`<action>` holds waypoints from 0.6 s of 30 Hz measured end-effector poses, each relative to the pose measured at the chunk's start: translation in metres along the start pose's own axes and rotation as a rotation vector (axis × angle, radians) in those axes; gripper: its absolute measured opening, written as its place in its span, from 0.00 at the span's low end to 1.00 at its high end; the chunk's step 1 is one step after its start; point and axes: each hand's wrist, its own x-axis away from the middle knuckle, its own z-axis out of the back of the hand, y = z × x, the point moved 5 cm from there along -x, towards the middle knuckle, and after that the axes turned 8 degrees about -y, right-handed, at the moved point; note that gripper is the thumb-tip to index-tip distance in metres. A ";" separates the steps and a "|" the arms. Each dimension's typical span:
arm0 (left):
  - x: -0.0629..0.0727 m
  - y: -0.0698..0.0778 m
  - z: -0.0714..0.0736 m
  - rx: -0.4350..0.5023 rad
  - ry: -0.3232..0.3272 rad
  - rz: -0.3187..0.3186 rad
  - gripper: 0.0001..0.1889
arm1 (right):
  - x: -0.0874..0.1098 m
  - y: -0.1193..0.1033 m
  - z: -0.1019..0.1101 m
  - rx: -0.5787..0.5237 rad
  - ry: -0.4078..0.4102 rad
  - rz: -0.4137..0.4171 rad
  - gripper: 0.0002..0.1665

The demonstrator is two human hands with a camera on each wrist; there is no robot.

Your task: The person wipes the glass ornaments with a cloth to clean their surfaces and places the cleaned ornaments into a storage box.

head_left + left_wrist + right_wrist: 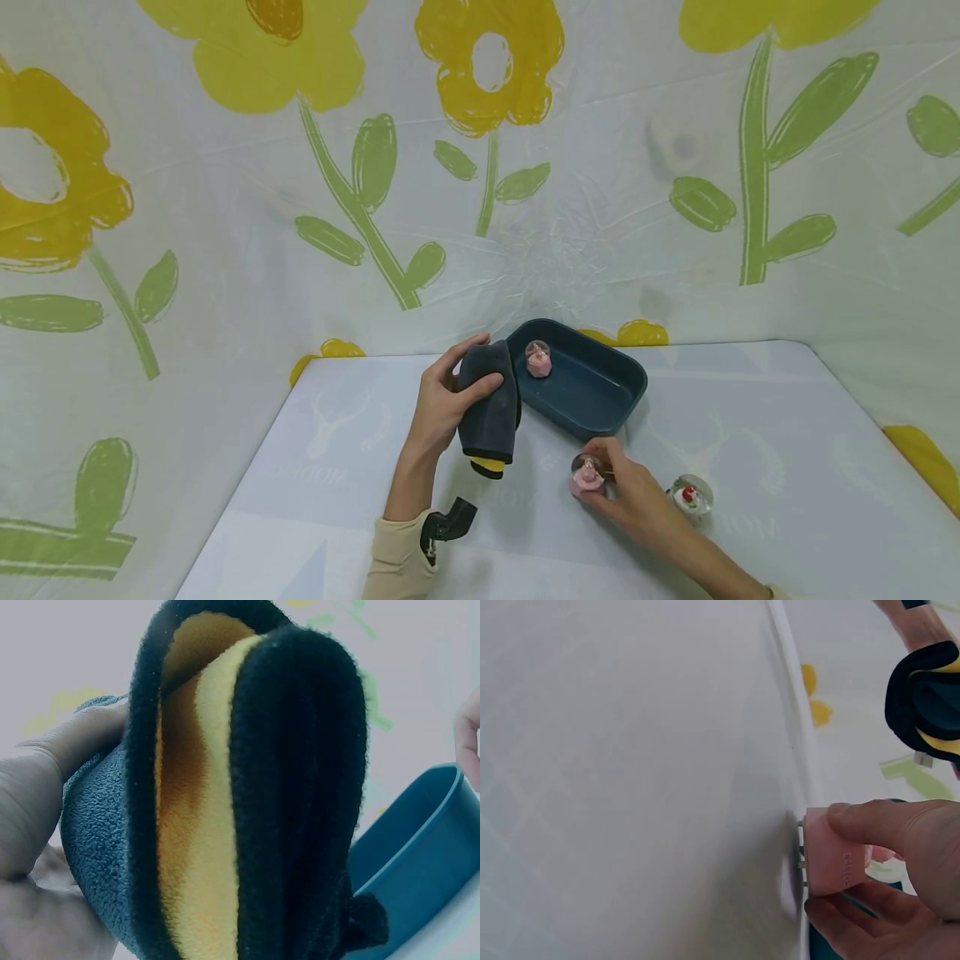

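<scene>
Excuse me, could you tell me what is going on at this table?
A person's left hand holds a folded cloth, dark outside and yellow inside, while the right hand grips a small pink-based globe at or just above the table. A similar pink globe sits in the dark blue tray; a red-and-white globe stands outside it.

Raised letters on pink base, apparently capitals, too small to read; faint lettering on white tabletop, illegible.

Diffuse light, soft-edged shadows.
</scene>
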 end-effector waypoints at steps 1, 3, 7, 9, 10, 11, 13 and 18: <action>0.000 0.000 0.000 -0.001 0.000 -0.001 0.28 | 0.000 0.000 0.001 -0.005 0.001 0.007 0.34; 0.000 0.000 0.000 -0.004 0.001 0.000 0.28 | -0.001 -0.001 0.002 -0.018 0.007 0.021 0.34; 0.000 -0.002 0.001 -0.008 0.001 0.000 0.28 | -0.002 -0.005 0.005 -0.034 0.039 0.088 0.35; 0.000 -0.002 0.001 -0.007 -0.001 0.000 0.28 | -0.002 -0.008 0.006 -0.038 0.059 0.124 0.35; 0.000 -0.002 0.001 -0.006 -0.002 -0.001 0.28 | -0.002 -0.009 0.007 -0.039 0.065 0.136 0.35; 0.000 -0.002 0.001 -0.006 -0.003 -0.002 0.29 | -0.002 -0.010 0.007 -0.036 0.072 0.153 0.35; 0.000 -0.002 0.001 -0.005 -0.003 -0.001 0.29 | -0.003 -0.012 0.008 -0.042 0.072 0.147 0.35; 0.000 -0.002 0.001 -0.005 0.000 0.000 0.28 | -0.005 -0.019 0.010 -0.031 0.091 0.121 0.37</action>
